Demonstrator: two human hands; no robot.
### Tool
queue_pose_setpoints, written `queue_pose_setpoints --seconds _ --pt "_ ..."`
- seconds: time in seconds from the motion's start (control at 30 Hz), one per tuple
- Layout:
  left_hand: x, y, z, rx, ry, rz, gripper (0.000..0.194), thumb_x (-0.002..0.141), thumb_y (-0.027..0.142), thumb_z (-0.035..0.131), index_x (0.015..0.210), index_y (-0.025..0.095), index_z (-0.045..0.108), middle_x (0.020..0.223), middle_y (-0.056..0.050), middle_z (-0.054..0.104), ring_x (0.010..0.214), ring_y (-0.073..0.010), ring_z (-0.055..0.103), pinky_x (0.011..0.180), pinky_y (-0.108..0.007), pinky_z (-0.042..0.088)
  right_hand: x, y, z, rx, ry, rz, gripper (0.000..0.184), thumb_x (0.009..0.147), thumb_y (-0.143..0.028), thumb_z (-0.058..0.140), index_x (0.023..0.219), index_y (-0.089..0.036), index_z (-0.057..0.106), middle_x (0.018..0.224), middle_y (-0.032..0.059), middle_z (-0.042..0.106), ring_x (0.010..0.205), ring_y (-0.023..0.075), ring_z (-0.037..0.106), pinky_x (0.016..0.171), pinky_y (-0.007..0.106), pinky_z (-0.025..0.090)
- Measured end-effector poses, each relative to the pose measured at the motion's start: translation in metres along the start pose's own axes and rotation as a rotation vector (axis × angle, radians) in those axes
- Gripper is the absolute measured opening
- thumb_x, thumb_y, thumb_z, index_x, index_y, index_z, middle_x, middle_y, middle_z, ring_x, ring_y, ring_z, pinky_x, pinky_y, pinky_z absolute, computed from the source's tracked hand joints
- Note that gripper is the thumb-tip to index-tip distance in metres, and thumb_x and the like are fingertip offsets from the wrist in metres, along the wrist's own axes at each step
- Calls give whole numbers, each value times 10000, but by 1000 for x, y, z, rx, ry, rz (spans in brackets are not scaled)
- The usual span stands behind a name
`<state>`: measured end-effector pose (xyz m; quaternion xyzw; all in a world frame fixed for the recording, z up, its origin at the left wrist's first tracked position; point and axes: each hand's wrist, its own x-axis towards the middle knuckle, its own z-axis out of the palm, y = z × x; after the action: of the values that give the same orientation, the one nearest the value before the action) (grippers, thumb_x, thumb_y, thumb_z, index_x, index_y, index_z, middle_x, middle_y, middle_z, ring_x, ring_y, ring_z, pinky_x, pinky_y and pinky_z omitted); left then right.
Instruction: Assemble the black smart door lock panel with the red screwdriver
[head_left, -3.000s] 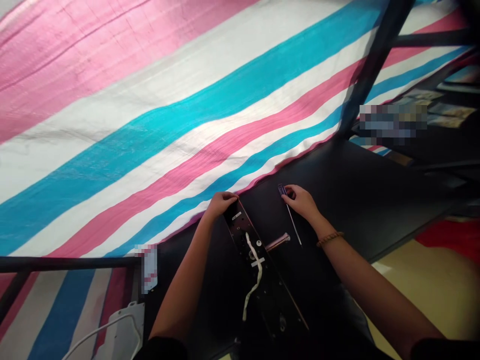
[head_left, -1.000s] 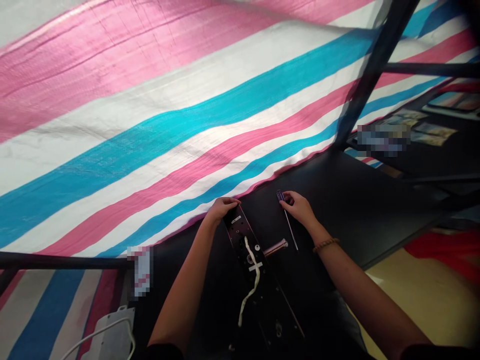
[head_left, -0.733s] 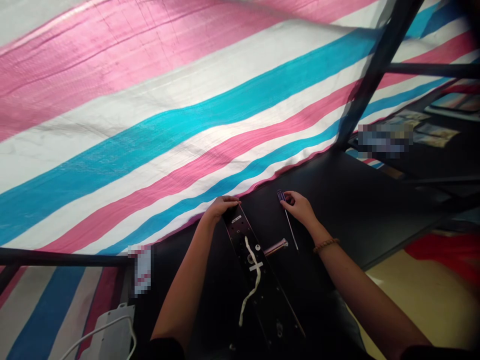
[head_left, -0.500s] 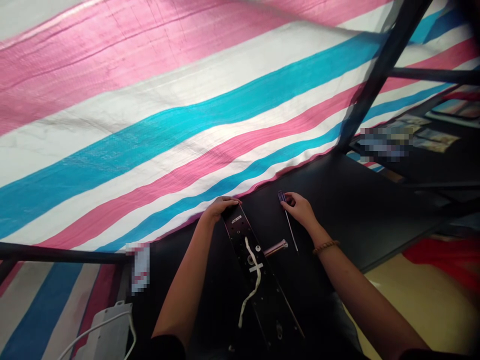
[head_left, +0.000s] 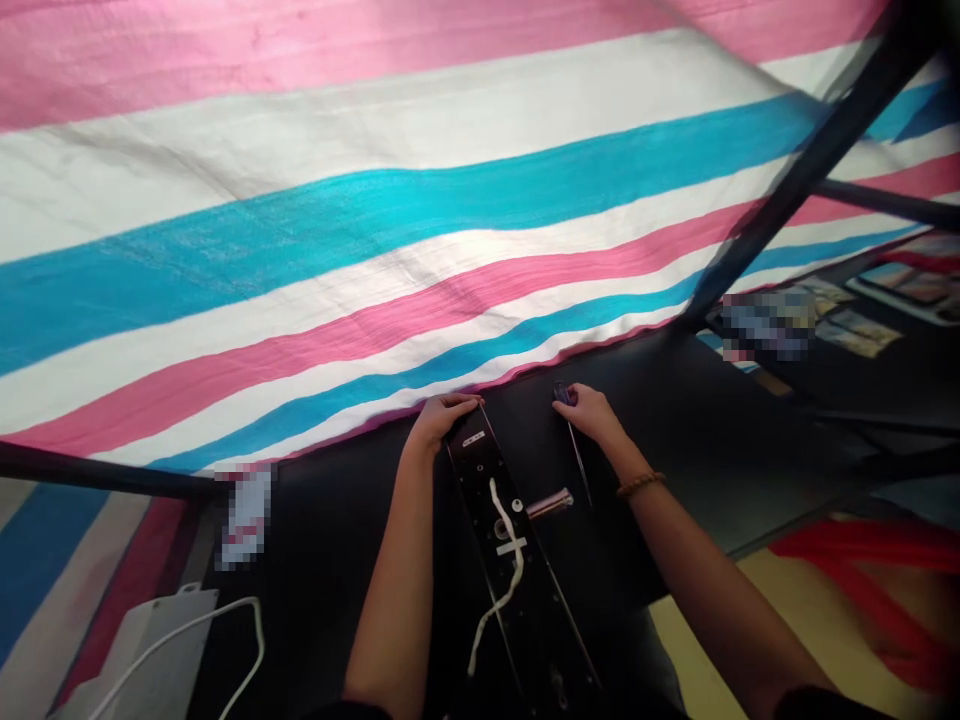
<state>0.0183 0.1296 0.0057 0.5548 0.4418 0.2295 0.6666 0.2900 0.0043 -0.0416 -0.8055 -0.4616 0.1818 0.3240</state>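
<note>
At the near edge, centre: one long black panel [head_left: 536, 610], lying lengthwise away from the wearer, its near end lost in shadow; small holes and fittings along its face. On the panel: one off-white cord [head_left: 517, 570], loosely bent, its near end trailing past the left side; one white strip [head_left: 511, 547], set crosswise at the cord; one white disc [head_left: 517, 506], right of the cord; one small printed label [head_left: 473, 439], near the far end, lettering too small to read.

Near left: one grey box [head_left: 161, 640] with a white cable [head_left: 251, 610] looping beside it. Near right: pale yellow floor [head_left: 697, 635] and red cloth [head_left: 832, 560], the latter blurred.

Beneath the panel: one black surface [head_left: 337, 520]. Projecting from the panel's right side: one shiny cylinder [head_left: 551, 502]; whether joined or merely adjacent, cannot be told. On the right wrist: one brown bracelet [head_left: 641, 485].

Left hand [head_left: 437, 418]: thumb and fingers pinched on the panel's far end. Right hand [head_left: 591, 412]: fingers closed about the dark handle of one screwdriver [head_left: 579, 463], shaft slanting down toward the wearer, apart from panel and cylinder.

Farther: one pixelated item [head_left: 247, 515], left; a striped sheet [head_left: 450, 200] in pink, white and blue; a dark post [head_left: 795, 190], right.
</note>
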Motion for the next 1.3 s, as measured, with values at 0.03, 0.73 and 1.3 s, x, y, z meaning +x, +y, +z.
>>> queue_pose_setpoints --seconds 0.03,0.73,1.3 --pt "-1 -2 0 -6 10 17 342 638 402 867 898 184 819 1000 -102 789 949 -261 696 878 -373 524 4 -8 -7 14 -20 -35 168 786 -349 692 858 -201 657 767 68 714 710 226 677 671 320 495" --pt "-5 -35 10 177 166 274 250 788 291 707 1009 220 799 1024 -59 786 1002 -259 717 965 -384 522 -1 -186 -32 636 205 -794 178 877 -266 602 1054 -281 621 856 5 658 652 161 629 570 351 580" --pt "0 -47 15 -16 174 241 230 774 243 722 989 188 779 1031 -79 776 996 -245 711 954 -376 527 -7 -186 -27 592 153 -773 250 779 -153 597 997 -265 645 874 -2 687 661 173 628 572 361 532"
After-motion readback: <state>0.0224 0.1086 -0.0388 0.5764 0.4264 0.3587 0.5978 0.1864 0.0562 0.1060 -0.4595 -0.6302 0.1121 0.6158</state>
